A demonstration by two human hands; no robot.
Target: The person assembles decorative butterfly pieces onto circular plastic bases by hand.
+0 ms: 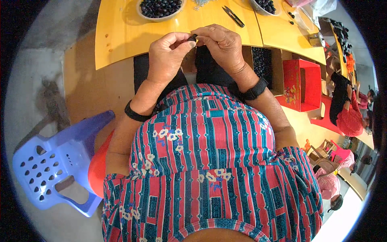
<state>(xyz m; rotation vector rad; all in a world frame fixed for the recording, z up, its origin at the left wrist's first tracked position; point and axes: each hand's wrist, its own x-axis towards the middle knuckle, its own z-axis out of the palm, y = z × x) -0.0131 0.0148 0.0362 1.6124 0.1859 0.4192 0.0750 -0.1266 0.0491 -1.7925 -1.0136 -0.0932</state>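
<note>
**Inspector A:** Head view. We record both hands raised over the near edge of the yellow table [121, 40]. The left hand [167, 56] and right hand [221, 44] meet at one small dark piece [193, 38], pinched between the fingertips of both; neither hand is slack or fully clenched.

**Inspector B:** Its lie?

**Inspector A:** We place it between the two thumbs, right of the left hand's fingertips and left of the right hand's. It is too small for us to tell its long axis. Both hands are equally near.

**Inspector B:** Surroundings?

**Inspector A:** We note a bowl of dark pieces [159, 8] just beyond the hands, small snips [233, 16] beyond the right hand, and a second bowl [264, 5] farther right. Open tabletop lies left of the left hand. A blue plastic stool [56, 161] stands well apart, at the person's left.
</note>
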